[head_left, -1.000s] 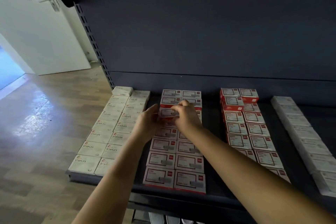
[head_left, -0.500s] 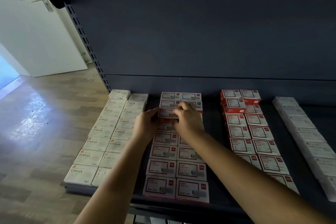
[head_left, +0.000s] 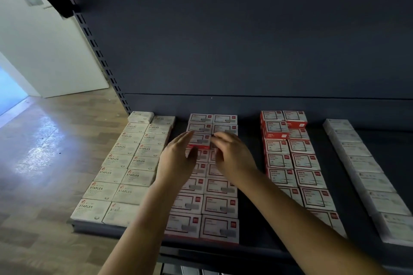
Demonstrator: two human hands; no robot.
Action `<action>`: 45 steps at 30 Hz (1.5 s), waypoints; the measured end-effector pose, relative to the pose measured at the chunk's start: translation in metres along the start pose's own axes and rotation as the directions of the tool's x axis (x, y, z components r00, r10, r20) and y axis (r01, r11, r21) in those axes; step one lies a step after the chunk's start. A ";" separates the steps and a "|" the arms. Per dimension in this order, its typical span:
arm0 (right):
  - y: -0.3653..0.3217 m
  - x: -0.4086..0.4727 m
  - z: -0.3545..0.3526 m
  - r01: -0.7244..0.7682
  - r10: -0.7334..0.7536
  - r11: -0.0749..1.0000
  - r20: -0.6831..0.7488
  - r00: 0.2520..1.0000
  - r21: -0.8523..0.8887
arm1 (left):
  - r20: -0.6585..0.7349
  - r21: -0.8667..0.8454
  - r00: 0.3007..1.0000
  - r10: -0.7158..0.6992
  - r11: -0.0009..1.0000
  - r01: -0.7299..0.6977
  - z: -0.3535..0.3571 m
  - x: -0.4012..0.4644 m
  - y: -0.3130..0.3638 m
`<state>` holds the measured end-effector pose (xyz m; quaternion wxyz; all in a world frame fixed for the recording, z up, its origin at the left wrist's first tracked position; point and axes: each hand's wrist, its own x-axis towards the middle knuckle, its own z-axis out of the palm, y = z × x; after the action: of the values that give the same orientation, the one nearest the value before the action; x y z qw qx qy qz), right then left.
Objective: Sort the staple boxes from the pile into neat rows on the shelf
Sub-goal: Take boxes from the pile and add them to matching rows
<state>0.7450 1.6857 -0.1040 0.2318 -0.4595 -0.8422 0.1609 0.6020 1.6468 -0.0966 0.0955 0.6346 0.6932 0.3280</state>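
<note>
A white staple box with a red edge (head_left: 199,140) lies on top of the middle double row of white-and-red boxes (head_left: 220,206), near its back. My left hand (head_left: 176,159) lies with straight fingers along the box's left end. My right hand (head_left: 232,155) touches its right end with its fingertips. The dark shelf (head_left: 250,185) carries the rows; no loose pile is in view.
A double row of cream STAPLES boxes (head_left: 125,163) fills the shelf's left end. Right of the middle stands a red-boxed double row (head_left: 299,163), stacked two high at the back. A single white row (head_left: 366,169) runs along the far right. Wooden floor (head_left: 44,163) lies left.
The view has shifted slightly. Both hands stay at the same box near the back of the middle row; my left fingers have straightened along its end and the right fingers have loosened.
</note>
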 end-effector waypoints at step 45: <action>0.422 -0.195 -0.314 -0.494 0.377 0.825 -0.384 0.843 -0.274 | 0.289 0.033 0.844 0.452 0.876 -0.480 0.293 -0.042 0.412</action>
<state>1.3010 1.7605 -0.0912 0.2297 -0.6959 -0.6800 -0.0229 1.1067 1.6963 -0.0957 0.0742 0.8270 0.5144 0.2143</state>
